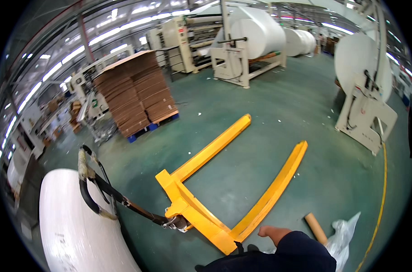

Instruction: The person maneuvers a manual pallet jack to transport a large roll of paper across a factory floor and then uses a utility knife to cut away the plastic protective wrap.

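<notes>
My right hand (272,233) hangs low beside my dark sleeve (303,252), near the heel of a yellow pallet jack (206,218). It appears apart from the jack, and its fingers are too foreshortened to read. My left hand is out of view. The jack's two forks point away from me with nothing on them. Its black handle (120,197), with worn wrapping on the grip, leans left over a large white wrapped roll (72,217).
A brown cardboard stack (133,93) stands on a blue pallet (144,132). Big white rolls (249,38) sit in machine stands ahead; another stand (367,115) is at right. Near my right lie a cardboard tube (316,228) and clear plastic film (343,235), inside a yellow floor line (379,211).
</notes>
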`<action>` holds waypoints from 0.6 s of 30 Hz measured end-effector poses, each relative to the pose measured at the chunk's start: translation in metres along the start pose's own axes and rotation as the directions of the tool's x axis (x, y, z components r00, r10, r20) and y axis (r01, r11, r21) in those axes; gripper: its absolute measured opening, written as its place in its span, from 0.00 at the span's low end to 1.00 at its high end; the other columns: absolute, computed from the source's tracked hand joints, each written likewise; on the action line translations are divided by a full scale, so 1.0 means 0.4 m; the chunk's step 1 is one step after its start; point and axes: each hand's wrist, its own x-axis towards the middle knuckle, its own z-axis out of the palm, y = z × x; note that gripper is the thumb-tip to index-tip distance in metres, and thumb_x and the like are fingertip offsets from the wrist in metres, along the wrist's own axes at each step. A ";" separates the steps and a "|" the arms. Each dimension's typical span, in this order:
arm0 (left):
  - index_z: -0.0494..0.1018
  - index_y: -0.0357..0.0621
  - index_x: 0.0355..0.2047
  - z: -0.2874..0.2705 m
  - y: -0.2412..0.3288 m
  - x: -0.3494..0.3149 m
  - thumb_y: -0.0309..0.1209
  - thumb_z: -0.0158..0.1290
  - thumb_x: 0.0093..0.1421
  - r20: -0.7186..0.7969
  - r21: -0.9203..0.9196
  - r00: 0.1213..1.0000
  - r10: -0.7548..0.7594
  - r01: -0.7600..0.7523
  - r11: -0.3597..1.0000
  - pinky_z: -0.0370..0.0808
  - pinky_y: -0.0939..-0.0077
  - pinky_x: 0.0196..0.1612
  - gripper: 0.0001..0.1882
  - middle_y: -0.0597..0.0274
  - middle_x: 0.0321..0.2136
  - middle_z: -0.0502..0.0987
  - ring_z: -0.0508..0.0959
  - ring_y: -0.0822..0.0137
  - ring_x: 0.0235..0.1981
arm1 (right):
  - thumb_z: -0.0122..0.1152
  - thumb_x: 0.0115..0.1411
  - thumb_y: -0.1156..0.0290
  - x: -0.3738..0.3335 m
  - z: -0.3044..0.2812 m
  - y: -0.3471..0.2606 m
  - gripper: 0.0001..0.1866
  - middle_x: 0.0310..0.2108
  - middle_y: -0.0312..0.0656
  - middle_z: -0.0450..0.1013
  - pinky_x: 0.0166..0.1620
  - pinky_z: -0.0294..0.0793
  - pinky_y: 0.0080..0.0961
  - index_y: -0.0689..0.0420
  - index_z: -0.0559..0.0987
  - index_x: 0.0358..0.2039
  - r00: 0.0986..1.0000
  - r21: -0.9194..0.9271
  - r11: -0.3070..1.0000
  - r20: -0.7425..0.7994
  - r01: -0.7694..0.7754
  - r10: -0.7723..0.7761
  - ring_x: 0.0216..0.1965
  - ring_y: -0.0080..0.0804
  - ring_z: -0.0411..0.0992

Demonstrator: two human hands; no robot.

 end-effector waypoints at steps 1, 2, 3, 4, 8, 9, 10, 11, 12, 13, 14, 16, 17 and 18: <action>0.73 0.42 0.37 -0.021 -0.001 0.039 0.44 0.48 0.54 -0.028 0.046 0.999 0.043 -0.042 0.998 0.66 0.69 0.45 0.19 0.55 0.37 0.75 0.72 0.61 0.41 | 0.49 0.47 0.55 -0.003 -0.013 -0.036 0.23 0.44 0.51 0.68 0.49 0.63 0.36 0.56 0.75 0.41 1.000 -0.036 0.999 -0.014 -0.016 0.015 0.47 0.42 0.66; 0.72 0.41 0.36 -0.040 -0.001 0.079 0.43 0.47 0.54 -0.055 0.090 0.995 0.089 -0.083 0.992 0.67 0.69 0.45 0.19 0.55 0.37 0.74 0.73 0.61 0.41 | 0.49 0.47 0.55 -0.003 -0.029 -0.073 0.24 0.42 0.50 0.69 0.48 0.64 0.36 0.57 0.74 0.40 0.999 -0.073 0.997 -0.028 -0.034 0.032 0.45 0.43 0.67; 0.73 0.42 0.35 -0.069 -0.078 -0.011 0.43 0.49 0.53 -0.002 0.000 0.999 0.038 -0.038 0.999 0.68 0.71 0.43 0.18 0.55 0.35 0.75 0.73 0.62 0.38 | 0.49 0.47 0.56 -0.038 0.098 -0.090 0.23 0.41 0.50 0.70 0.46 0.65 0.37 0.59 0.75 0.38 0.993 -0.069 0.997 0.113 0.041 -0.033 0.43 0.43 0.68; 0.73 0.42 0.35 -0.020 -0.137 -0.081 0.43 0.49 0.53 0.016 -0.019 1.000 0.014 -0.014 1.000 0.68 0.71 0.43 0.18 0.55 0.35 0.75 0.73 0.62 0.38 | 0.50 0.46 0.56 -0.113 0.180 -0.161 0.23 0.40 0.51 0.70 0.44 0.66 0.38 0.61 0.76 0.36 0.973 -0.123 0.984 0.210 0.126 -0.099 0.41 0.43 0.69; 0.66 0.50 0.49 -0.138 -0.284 0.101 0.43 0.41 0.55 0.304 0.615 0.920 0.246 -0.387 0.687 0.62 0.71 0.52 0.22 0.54 0.50 0.65 0.64 0.58 0.52 | 0.50 0.48 0.57 0.081 0.373 -0.391 0.19 0.33 0.50 0.72 0.37 0.68 0.35 0.59 0.76 0.32 0.913 0.102 0.943 0.235 0.317 -0.333 0.34 0.40 0.70; 0.66 0.50 0.49 -0.134 -0.293 0.126 0.43 0.41 0.55 0.310 0.610 0.915 0.257 -0.399 0.684 0.62 0.71 0.52 0.22 0.54 0.50 0.65 0.64 0.58 0.52 | 0.50 0.49 0.57 0.057 0.355 -0.470 0.18 0.32 0.50 0.72 0.37 0.68 0.35 0.59 0.75 0.32 0.888 0.220 0.902 0.198 0.372 -0.415 0.34 0.40 0.70; 0.67 0.49 0.47 -0.152 -0.317 0.133 0.40 0.40 0.55 0.377 0.564 0.888 0.262 -0.445 0.696 0.63 0.70 0.51 0.21 0.52 0.48 0.67 0.66 0.57 0.50 | 0.49 0.50 0.57 0.032 0.348 -0.535 0.18 0.31 0.49 0.72 0.37 0.67 0.34 0.58 0.75 0.32 0.856 0.331 0.840 0.146 0.430 -0.496 0.34 0.40 0.70; 0.68 0.48 0.46 -0.161 -0.334 0.138 0.38 0.40 0.55 0.442 0.512 0.856 0.266 -0.485 0.709 0.64 0.69 0.50 0.19 0.51 0.46 0.69 0.68 0.56 0.48 | 0.49 0.50 0.57 0.009 0.335 -0.585 0.17 0.31 0.49 0.71 0.36 0.67 0.34 0.57 0.74 0.32 0.816 0.407 0.770 0.095 0.491 -0.571 0.34 0.39 0.69; 0.68 0.48 0.46 -0.165 -0.361 0.139 0.38 0.40 0.55 0.441 0.510 0.859 0.258 -0.477 0.716 0.64 0.69 0.50 0.19 0.51 0.46 0.69 0.68 0.56 0.48 | 0.48 0.51 0.57 -0.025 0.307 -0.643 0.16 0.30 0.48 0.71 0.36 0.66 0.33 0.56 0.74 0.32 0.774 0.406 0.726 0.069 0.555 -0.630 0.34 0.39 0.69; 0.69 0.47 0.44 -0.187 -0.405 0.139 0.36 0.41 0.54 0.378 0.584 0.882 0.282 -0.463 0.667 0.65 0.68 0.49 0.18 0.51 0.44 0.70 0.69 0.56 0.47 | 0.48 0.52 0.56 -0.080 0.254 -0.724 0.17 0.33 0.49 0.71 0.38 0.66 0.34 0.56 0.73 0.34 0.739 0.220 0.740 0.103 0.636 -0.666 0.36 0.41 0.69; 0.70 0.45 0.42 -0.196 -0.415 0.163 0.35 0.41 0.53 0.335 0.651 0.883 0.328 -0.469 0.597 0.65 0.67 0.49 0.17 0.51 0.42 0.71 0.69 0.55 0.46 | 0.48 0.52 0.56 -0.081 0.247 -0.729 0.17 0.33 0.49 0.71 0.38 0.66 0.34 0.56 0.73 0.34 0.744 0.226 0.742 0.097 0.631 -0.662 0.36 0.41 0.69; 0.70 0.44 0.42 -0.204 -0.392 0.210 0.34 0.42 0.52 0.346 0.661 0.889 0.301 -0.459 0.594 0.66 0.68 0.49 0.17 0.52 0.42 0.71 0.69 0.55 0.45 | 0.48 0.53 0.55 -0.057 0.226 -0.700 0.17 0.33 0.50 0.71 0.37 0.66 0.36 0.56 0.73 0.32 0.872 0.082 0.895 0.206 0.438 -0.445 0.36 0.45 0.68; 0.70 0.44 0.41 -0.202 -0.384 0.219 0.33 0.42 0.51 0.337 0.672 0.904 0.264 -0.428 0.605 0.66 0.68 0.48 0.17 0.53 0.41 0.71 0.70 0.56 0.45 | 0.48 0.52 0.54 -0.063 0.224 -0.656 0.17 0.30 0.51 0.71 0.35 0.66 0.38 0.56 0.73 0.30 0.748 0.017 0.748 -0.028 0.664 -0.663 0.33 0.46 0.69; 0.70 0.44 0.41 -0.180 -0.382 0.224 0.33 0.42 0.51 0.326 0.673 0.909 0.259 -0.415 0.612 0.66 0.68 0.48 0.17 0.53 0.41 0.71 0.70 0.56 0.45 | 0.47 0.51 0.54 -0.067 0.190 -0.654 0.18 0.26 0.52 0.71 0.33 0.65 0.41 0.58 0.73 0.26 0.835 0.018 0.856 0.212 0.517 -0.508 0.30 0.48 0.69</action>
